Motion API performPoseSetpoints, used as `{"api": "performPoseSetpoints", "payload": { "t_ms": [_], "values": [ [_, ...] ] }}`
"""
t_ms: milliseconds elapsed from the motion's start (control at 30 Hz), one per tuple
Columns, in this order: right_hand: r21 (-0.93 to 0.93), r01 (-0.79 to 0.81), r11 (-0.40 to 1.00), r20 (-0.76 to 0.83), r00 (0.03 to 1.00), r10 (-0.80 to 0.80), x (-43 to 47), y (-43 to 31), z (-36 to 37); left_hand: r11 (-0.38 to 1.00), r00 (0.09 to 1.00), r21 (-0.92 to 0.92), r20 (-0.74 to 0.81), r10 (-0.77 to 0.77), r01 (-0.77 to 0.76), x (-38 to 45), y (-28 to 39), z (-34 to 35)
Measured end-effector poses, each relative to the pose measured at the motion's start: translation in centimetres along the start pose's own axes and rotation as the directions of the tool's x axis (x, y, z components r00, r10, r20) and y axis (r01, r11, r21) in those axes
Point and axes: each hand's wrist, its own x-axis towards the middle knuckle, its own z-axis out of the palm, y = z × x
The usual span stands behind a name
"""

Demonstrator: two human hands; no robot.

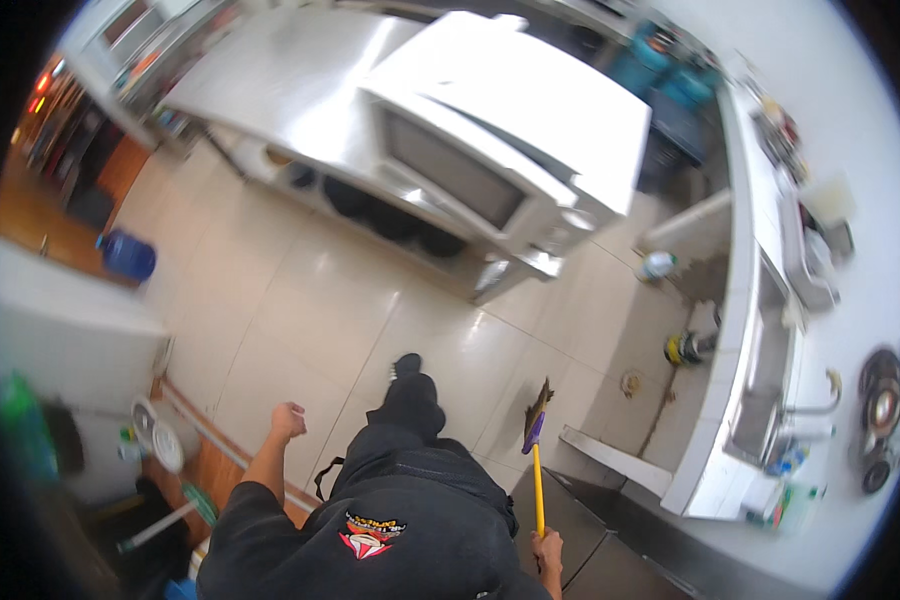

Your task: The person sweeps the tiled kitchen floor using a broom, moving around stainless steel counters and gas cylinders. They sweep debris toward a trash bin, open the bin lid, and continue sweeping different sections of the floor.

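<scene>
At the lower right of the head view, my right hand (547,551) grips the yellow handle of a broom (538,487). The broom has a purple head with dark, worn bristles, held over the tiled floor (307,300). My left hand (289,421) hangs to the left of my body with its fingers curled, and nothing shows in it. One black shoe (407,365) is visible below my dark trousers.
A steel table (292,82) with a white microwave oven (510,97) on it stands ahead. To the right runs a white-tiled counter with a sink (757,405). Bottles stand under it. A blue water jug (127,255) and white buckets (171,442) are at the left.
</scene>
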Motion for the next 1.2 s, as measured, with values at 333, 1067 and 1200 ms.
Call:
{"api": "performPoseSetpoints", "payload": {
  "t_ms": [333,1067,1200],
  "values": [
    [0.441,-0.021,0.897,-0.071,0.996,0.058,12.7,-6.2,-13.3,0.875,0.822,0.131,0.429,0.375,-0.467,1.9,40.6,23.2],
    [0.062,0.603,0.795,-0.173,0.791,-0.587,52.8,-35.8,-60.6,0.556,0.551,0.020,0.167,0.818,-0.831,6.2,102.6,38.7],
    [0.059,0.465,0.883,0.154,0.870,-0.469,57.5,-48.2,-72.6,0.720,0.676,0.247,-0.247,0.694,-0.649,10.4,111.9,30.1]
  ]
}}
